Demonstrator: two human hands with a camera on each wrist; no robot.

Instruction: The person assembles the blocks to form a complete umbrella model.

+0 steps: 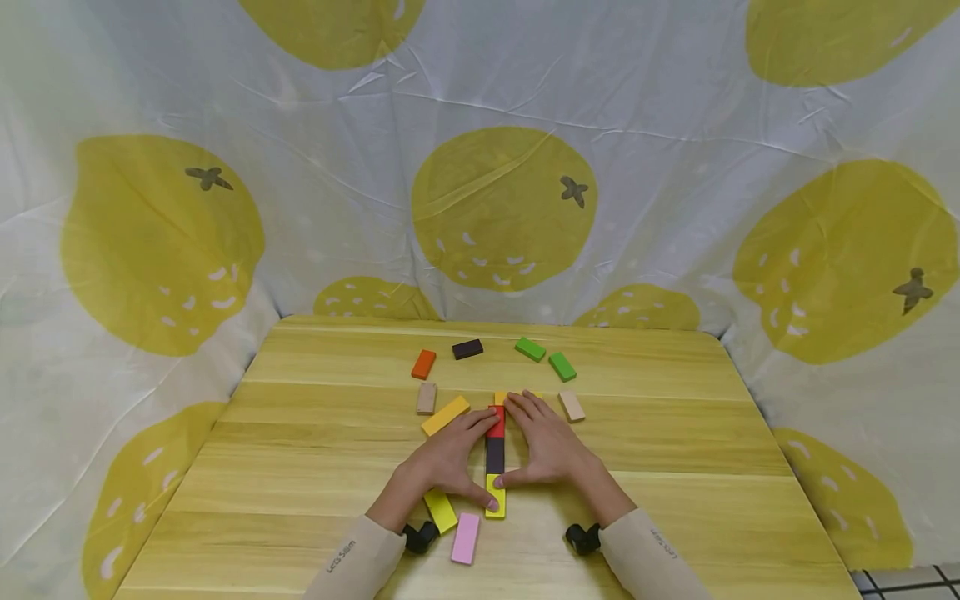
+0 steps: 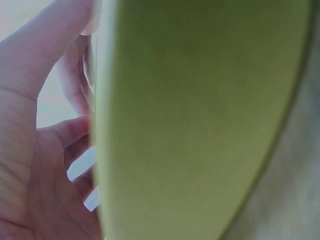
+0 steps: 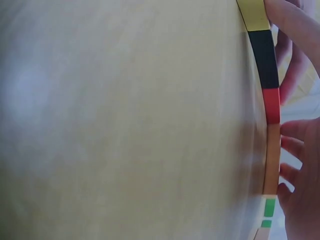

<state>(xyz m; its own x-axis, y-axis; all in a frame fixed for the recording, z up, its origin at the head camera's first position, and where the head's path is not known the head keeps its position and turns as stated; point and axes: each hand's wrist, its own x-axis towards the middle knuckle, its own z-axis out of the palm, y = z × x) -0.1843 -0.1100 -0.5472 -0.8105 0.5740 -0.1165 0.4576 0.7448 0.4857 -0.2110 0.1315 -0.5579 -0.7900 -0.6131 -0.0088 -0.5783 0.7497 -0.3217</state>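
On the table, a red block (image 1: 497, 423), a black block (image 1: 495, 456) and a yellow block (image 1: 495, 498) lie end to end in a straight row. An orange block (image 3: 272, 160) lies crosswise at the row's far end, partly covered by fingers in the head view. My left hand (image 1: 448, 457) spans the row's left side, fingertips on the red block and thumb on the yellow block's near part. From the right, my right hand (image 1: 549, 442) rests its fingertips near the red and orange blocks. Its thumb touches the yellow block's far end. Both hands' fingers look extended.
Around the row lie an orange block (image 1: 446, 416), a yellow block (image 1: 441, 510), a pink block (image 1: 465, 538), natural wood blocks (image 1: 426, 398), a red-orange block (image 1: 423, 364), a black block (image 1: 468, 349) and green blocks (image 1: 530, 349). A lemon-print cloth (image 1: 660, 208) hangs behind the table.
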